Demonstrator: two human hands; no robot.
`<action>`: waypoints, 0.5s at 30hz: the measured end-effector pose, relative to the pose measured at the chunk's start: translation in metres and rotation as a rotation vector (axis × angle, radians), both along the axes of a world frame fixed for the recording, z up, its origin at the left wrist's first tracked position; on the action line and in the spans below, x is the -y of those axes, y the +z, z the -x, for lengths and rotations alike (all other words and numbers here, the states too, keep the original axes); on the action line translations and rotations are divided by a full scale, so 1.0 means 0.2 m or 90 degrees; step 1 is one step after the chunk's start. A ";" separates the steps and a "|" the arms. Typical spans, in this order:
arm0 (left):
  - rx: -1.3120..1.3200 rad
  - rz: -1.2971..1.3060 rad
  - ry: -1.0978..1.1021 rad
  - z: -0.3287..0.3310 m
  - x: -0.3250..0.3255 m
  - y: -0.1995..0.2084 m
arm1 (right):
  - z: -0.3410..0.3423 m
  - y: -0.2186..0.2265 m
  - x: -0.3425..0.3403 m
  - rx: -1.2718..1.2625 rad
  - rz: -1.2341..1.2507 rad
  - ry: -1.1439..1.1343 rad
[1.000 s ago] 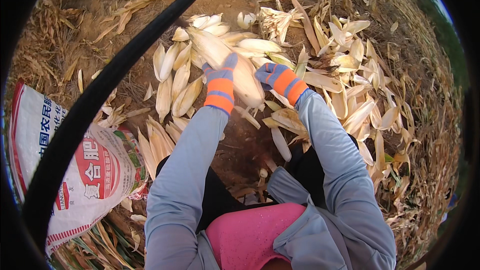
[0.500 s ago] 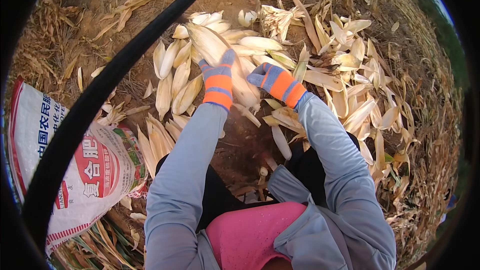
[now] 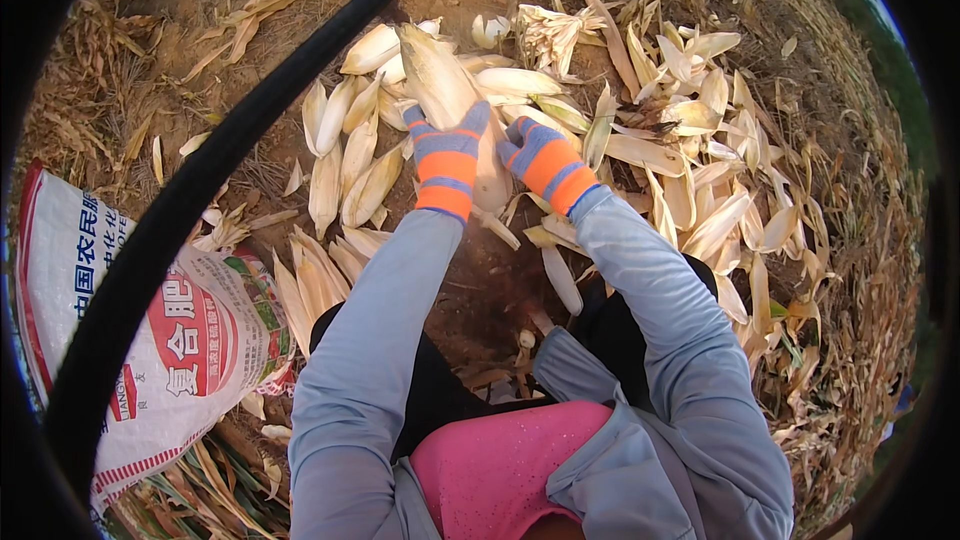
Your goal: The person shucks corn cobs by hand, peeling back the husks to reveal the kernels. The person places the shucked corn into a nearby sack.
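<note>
A large ear of corn in its pale dry husk (image 3: 440,78) lies slanted in front of me, its far end over other ears. My left hand (image 3: 447,162), in a grey and orange striped glove, is closed around its middle, thumb on the right side. Close by the ear's right side is my right hand (image 3: 548,162), gloved alike, with its fingers curled together. What those fingers pinch, if anything, I cannot make out. Several husked-over ears (image 3: 340,160) lie to the left of my left hand.
Loose dry husks (image 3: 715,225) spread in a heap on the right. A printed white and red sack (image 3: 230,340) stands at the left. A black strap or tube (image 3: 235,155) crosses the view's left side. Dry stalks (image 3: 850,190) cover the ground at far right.
My left hand has shifted slightly right and nearer, and the ear's far end has swung right with it. My right hand has moved slightly, staying beside the ear.
</note>
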State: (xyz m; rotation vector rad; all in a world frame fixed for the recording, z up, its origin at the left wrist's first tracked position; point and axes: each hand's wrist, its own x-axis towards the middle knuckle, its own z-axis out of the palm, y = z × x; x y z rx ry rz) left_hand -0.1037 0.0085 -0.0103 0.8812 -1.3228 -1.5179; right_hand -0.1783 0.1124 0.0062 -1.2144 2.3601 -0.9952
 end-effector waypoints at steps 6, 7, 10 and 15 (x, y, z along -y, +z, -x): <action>-0.035 -0.056 0.030 -0.02 0.01 0.06 | -0.01 -0.02 -0.03 -0.014 -0.060 0.031; -0.046 -0.062 0.026 -0.02 0.00 0.07 | -0.02 -0.03 -0.03 -0.019 -0.054 0.029; -0.065 -0.074 0.021 -0.03 0.00 0.09 | -0.03 -0.02 -0.03 0.019 -0.021 0.032; -0.101 -0.007 0.000 -0.04 0.08 0.04 | 0.01 0.01 -0.02 0.200 -0.020 0.085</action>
